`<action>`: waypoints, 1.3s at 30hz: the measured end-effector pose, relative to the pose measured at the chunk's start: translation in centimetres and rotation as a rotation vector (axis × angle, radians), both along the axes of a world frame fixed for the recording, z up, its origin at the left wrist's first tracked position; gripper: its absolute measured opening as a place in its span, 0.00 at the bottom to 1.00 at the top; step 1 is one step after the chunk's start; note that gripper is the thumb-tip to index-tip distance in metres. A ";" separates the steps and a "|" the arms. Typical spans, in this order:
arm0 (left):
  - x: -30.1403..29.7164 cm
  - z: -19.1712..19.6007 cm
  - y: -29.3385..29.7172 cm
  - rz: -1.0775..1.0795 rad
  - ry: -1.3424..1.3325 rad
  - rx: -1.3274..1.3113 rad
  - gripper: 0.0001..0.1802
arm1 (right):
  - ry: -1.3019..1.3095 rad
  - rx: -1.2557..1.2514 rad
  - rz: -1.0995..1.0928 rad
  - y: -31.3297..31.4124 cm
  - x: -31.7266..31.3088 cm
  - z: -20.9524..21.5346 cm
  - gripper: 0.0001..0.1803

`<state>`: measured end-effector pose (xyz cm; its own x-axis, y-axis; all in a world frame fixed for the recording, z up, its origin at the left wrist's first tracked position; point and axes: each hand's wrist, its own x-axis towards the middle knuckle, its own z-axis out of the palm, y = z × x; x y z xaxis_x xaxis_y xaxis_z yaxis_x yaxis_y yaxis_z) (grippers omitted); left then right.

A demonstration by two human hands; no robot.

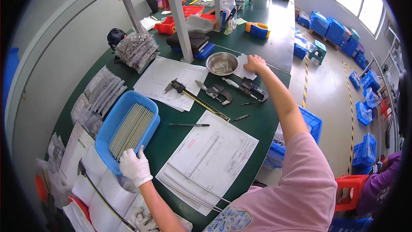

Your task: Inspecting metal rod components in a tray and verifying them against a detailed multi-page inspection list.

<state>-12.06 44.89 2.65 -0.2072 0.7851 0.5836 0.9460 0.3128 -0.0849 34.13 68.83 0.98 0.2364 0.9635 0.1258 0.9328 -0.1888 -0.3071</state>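
While the gloved left hand (135, 166) is touching the near end of the blue basket (151, 125), the bare right hand (255, 63) is reaching onto a white sheet (246, 74) beside the steel bowl (214, 59); can't tell if either is gripping. Rods (132, 131) are lying side by side in the basket, left on the table (169, 137). They're looking slim, straight, dull grey; probably stiff, smooth, light singly. Mid-length should be giving the steadiest hold.
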 end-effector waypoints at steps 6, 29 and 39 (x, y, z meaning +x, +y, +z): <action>0.3 0.0 0.1 -0.001 -0.002 0.000 0.20 | -0.068 -0.068 0.108 0.4 0.3 1.0 0.24; 0.3 0.1 0.1 -0.001 -0.012 -0.003 0.21 | -0.211 -0.251 0.141 -3.4 0.6 5.9 0.19; 0.5 0.0 -0.3 -0.010 -0.008 0.002 0.21 | 0.083 0.050 0.032 -4.7 3.3 4.2 0.18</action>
